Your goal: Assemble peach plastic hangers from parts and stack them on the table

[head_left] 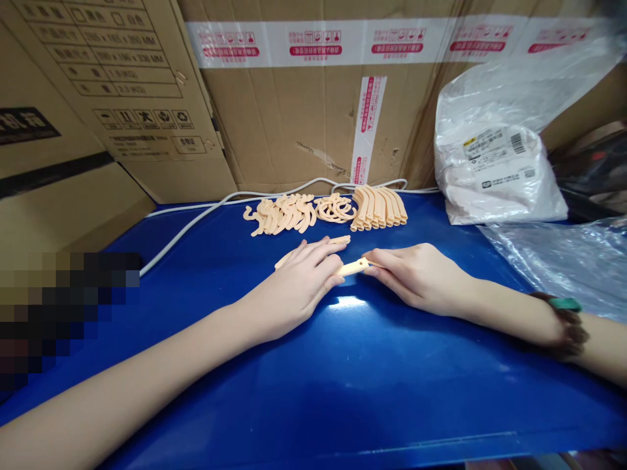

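Note:
My left hand (308,281) is closed around a beige plastic tube (353,267), its end with a small round hole pointing right. Facing that end, my right hand (416,277) pinches a thin beige piece (375,264), mostly hidden by the fingers; its tip reaches the tube's end. Another beige curved piece (340,240) shows beyond the left fingers, largely covered by that hand. Behind the hands lie a pile of beige hook-shaped and curved flat pieces (287,214), several beige curved ring-like pieces (336,209), and a row of beige curved tubes (379,207).
The blue tabletop (343,385) is backed by a large taped cardboard box (294,117), with another printed box (122,85) at left. A white cable (191,225) runs along the back. At right are a white plastic bag (499,170) and clear plastic film (568,261).

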Demonstrator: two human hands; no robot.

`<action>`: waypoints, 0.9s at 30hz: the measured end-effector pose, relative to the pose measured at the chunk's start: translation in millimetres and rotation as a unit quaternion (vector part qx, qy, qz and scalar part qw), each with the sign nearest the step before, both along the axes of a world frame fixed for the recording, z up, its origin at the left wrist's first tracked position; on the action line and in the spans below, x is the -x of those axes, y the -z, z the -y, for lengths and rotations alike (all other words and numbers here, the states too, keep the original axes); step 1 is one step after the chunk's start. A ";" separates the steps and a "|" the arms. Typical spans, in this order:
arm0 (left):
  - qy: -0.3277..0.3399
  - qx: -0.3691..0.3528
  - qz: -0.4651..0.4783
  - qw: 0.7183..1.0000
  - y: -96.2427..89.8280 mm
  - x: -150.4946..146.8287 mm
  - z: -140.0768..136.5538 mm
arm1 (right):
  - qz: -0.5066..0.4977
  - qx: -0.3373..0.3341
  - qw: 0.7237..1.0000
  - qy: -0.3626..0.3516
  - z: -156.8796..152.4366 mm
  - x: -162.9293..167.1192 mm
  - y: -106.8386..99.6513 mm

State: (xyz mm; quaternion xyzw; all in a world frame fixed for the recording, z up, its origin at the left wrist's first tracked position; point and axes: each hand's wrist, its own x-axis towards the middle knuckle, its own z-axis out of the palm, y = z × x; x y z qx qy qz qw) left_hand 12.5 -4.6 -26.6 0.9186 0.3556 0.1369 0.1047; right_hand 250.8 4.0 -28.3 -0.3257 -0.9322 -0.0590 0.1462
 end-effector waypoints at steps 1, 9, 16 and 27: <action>0.002 -0.001 0.000 1.000 0.3 0.2 -0.1 | 0.006 -0.020 1.000 -0.004 0.3 0.1 0.0; 0.019 -0.010 0.002 1.000 1.2 3.5 -2.6 | 0.034 -0.105 0.994 -0.010 2.2 1.2 -0.6; 0.016 -0.012 0.000 1.000 2.0 1.2 -2.9 | 0.037 -0.081 0.996 -0.015 2.2 2.3 -0.7; 0.018 -0.015 -0.009 1.000 1.5 2.0 -2.5 | 0.054 -0.098 0.993 -0.026 4.1 4.5 -3.5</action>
